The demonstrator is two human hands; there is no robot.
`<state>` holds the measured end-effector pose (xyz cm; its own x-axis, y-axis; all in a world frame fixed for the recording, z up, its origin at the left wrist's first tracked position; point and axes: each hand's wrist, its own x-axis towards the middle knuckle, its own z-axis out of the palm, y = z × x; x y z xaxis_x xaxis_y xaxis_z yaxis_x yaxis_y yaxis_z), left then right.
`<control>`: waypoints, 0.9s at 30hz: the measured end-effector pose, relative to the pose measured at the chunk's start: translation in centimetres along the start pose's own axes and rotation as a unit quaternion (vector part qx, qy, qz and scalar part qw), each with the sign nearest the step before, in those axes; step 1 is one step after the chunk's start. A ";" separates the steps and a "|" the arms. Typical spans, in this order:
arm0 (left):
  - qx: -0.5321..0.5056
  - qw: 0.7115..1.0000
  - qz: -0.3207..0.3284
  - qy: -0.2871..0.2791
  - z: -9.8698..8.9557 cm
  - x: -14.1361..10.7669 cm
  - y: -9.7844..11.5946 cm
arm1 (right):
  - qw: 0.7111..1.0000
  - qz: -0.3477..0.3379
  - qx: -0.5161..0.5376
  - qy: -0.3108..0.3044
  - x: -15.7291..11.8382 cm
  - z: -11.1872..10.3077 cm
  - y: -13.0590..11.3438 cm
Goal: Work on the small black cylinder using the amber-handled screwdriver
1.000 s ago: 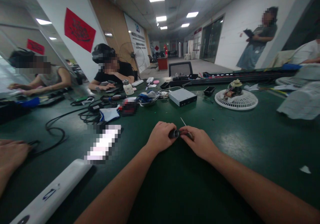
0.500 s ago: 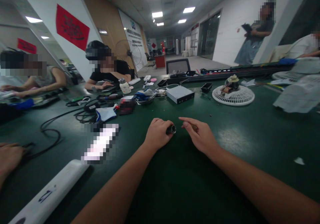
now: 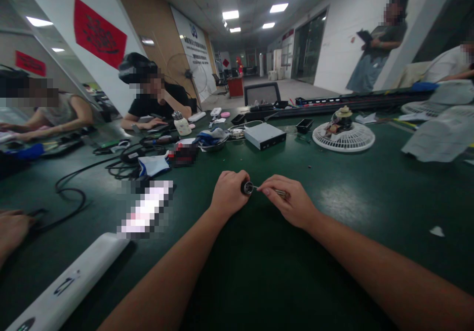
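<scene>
My left hand (image 3: 228,192) is closed around a small dark cylinder (image 3: 247,188). Its round, metallic-looking open end faces right, and the rest is hidden in my fingers. Between the thumb and fingers of my right hand (image 3: 291,198) is a slim metal tool (image 3: 282,193), brassy along the shaft. Its thin pale tip points left at the cylinder's open end; whether it touches the rim I cannot tell. Both hands are low over the dark green table (image 3: 259,276).
A grey metal drive box (image 3: 264,136) and a white fan grille with a motor (image 3: 343,136) lie beyond my hands. To the left are a bright phone (image 3: 150,207), a long white device (image 3: 74,281) and black cables (image 3: 72,190). A co-worker's hand (image 3: 15,232) rests at far left.
The tool in my right hand has turned so its tip shows and points at the cylinder. My left hand has rolled the cylinder's open end more toward me. The view has shifted slightly.
</scene>
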<state>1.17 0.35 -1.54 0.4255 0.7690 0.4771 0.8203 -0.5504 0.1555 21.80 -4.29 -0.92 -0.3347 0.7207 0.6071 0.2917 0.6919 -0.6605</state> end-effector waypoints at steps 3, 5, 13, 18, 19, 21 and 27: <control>0.001 1.000 -0.003 0.000 0.0 0.0 0.0 | 1.000 0.006 -0.015 -0.002 0.0 0.0 -0.1; -0.001 1.000 -0.004 0.001 0.0 0.0 0.0 | 1.000 0.013 -0.027 -0.001 0.0 0.0 -0.1; 0.003 1.000 -0.011 0.008 0.1 -0.1 -0.1 | 0.999 0.016 -0.024 -0.026 -0.1 0.1 -0.2; 0.006 1.000 0.001 0.001 0.0 -0.1 -0.2 | 0.999 -0.004 -0.001 -0.035 -0.1 0.2 -0.2; 0.006 1.000 0.003 0.000 0.0 -0.1 -0.2 | 0.999 -0.004 -0.001 -0.032 -0.1 0.2 -0.2; 0.005 1.000 0.001 -0.003 -0.1 -0.1 -0.2 | 1.000 0.000 -0.005 -0.021 0.0 0.2 -0.2; 0.007 1.000 -0.013 -0.005 -0.2 -0.1 -0.2 | 0.999 0.026 -0.047 -0.005 0.2 0.3 -0.3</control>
<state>0.86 0.36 -1.49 0.4080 0.7860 0.4645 0.8361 -0.5260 0.1557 21.42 -4.33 -0.76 -0.3251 0.7559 0.5683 0.3909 0.6546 -0.6471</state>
